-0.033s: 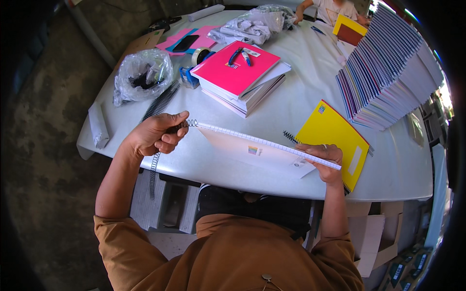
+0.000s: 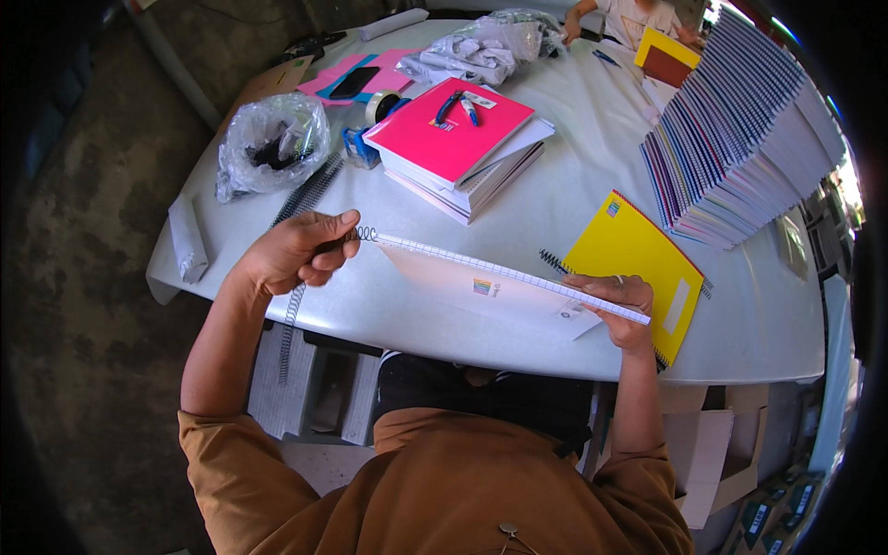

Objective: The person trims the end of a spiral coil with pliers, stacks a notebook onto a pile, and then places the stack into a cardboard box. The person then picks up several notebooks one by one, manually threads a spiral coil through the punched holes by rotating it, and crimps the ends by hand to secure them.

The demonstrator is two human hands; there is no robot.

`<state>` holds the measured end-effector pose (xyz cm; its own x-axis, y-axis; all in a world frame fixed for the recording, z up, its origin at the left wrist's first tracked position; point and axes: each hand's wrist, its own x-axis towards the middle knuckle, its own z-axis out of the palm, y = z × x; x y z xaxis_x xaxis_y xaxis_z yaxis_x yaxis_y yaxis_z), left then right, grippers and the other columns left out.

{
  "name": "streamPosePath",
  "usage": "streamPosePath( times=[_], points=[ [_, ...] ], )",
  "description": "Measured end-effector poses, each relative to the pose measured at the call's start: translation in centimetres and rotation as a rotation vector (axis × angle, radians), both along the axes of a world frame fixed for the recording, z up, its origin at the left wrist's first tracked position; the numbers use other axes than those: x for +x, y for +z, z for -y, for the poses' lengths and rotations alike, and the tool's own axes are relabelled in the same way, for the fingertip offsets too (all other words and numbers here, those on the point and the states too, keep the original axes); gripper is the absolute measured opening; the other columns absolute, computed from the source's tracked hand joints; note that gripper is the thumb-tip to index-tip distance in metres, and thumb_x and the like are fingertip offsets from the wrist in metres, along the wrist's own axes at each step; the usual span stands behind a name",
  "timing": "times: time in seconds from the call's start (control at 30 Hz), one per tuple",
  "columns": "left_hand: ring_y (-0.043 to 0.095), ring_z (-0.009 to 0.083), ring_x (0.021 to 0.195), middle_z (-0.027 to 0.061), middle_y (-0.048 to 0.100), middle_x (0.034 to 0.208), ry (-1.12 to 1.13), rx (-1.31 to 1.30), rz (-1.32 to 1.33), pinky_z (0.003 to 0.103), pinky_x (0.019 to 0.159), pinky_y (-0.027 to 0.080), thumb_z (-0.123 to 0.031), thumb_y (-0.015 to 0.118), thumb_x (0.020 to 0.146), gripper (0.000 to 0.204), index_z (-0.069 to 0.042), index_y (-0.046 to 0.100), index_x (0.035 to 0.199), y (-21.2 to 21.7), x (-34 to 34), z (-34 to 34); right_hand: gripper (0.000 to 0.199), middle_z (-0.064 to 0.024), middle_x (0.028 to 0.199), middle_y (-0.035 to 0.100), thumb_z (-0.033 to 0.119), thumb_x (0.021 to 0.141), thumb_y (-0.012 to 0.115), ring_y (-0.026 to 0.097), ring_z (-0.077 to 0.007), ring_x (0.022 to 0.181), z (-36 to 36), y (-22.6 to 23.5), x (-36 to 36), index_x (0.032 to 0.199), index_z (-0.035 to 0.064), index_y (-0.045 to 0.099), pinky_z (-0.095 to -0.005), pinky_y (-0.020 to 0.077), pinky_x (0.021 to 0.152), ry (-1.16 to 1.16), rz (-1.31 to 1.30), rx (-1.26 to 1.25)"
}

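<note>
My left hand (image 2: 298, 256) pinches a dark spiral binding coil (image 2: 289, 335) between thumb and fingers. One end of the coil meets the left corner of a notebook's edge; the other dangles below the fist past the table edge. The white-covered notebook (image 2: 435, 276) is held up on its side above the table, a row of binding holes running along its top edge. Its right end is gripped by my right hand (image 2: 622, 298), fingers on the far side. Just behind that hand lies a yellow notebook (image 2: 638, 264), with dark coil ends sticking out around it.
A pink notebook (image 2: 453, 129) with pens tops a pile mid-table. At right rises a tall stack of spiral notebooks (image 2: 740, 129). A plastic bag (image 2: 273, 143), loose coils (image 2: 310, 190), tape dispenser (image 2: 363, 148) and phone (image 2: 354, 83) lie left. Another person (image 2: 634, 20) sits across.
The dangling end of the coil has swung slightly to the left, and my left fingers have shifted a little. The notebook and my right hand stay in place.
</note>
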<state>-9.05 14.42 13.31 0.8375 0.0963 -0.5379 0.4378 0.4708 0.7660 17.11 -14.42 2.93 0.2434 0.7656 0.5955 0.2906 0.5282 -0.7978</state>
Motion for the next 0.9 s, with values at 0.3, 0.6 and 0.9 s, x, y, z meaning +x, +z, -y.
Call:
streamPosePath(
  times=[0.3,0.6,0.9],
  points=[
    [0.055,0.0238,0.092,0.0114,0.058,0.095,-0.306,1.595,0.407,0.032,0.082,0.041,-0.007,0.069,0.076,0.018,-0.001,0.056,0.089,2.3,1.5,2.6,0.017,-0.0081,0.087,0.067,0.003,0.078,0.068,0.062,-0.0141,0.076,0.4,-0.7,-0.5,0.095,-0.0005,0.065,-0.0226,0.0487,0.069,-0.247,-0.06,-0.071],
    [0.059,0.0271,0.098,0.0144,0.06,0.106,-0.255,1.934,0.319,0.034,0.084,0.046,-0.007,0.062,0.081,0.037,0.0,0.051,0.116,3.0,3.2,3.7,0.024,-0.0073,0.096,0.066,0.006,0.079,0.068,0.062,-0.0153,0.085,0.8,-2.7,-1.2,0.101,0.0012,0.062,-0.0248,0.0487,0.075,-0.232,-0.219,-0.219],
    [0.062,0.0251,0.08,0.0149,0.063,0.086,-0.402,1.562,0.21,0.033,0.076,0.048,-0.004,0.061,0.081,0.019,0.003,0.058,0.098,5.5,3.6,3.3,0.025,-0.0074,0.093,0.066,0.007,0.078,0.07,0.062,-0.0144,0.083,1.2,-2.7,-0.9,0.1,0.0003,0.062,-0.0238,0.0482,0.074,-0.187,-0.075,-0.201]
  ],
)
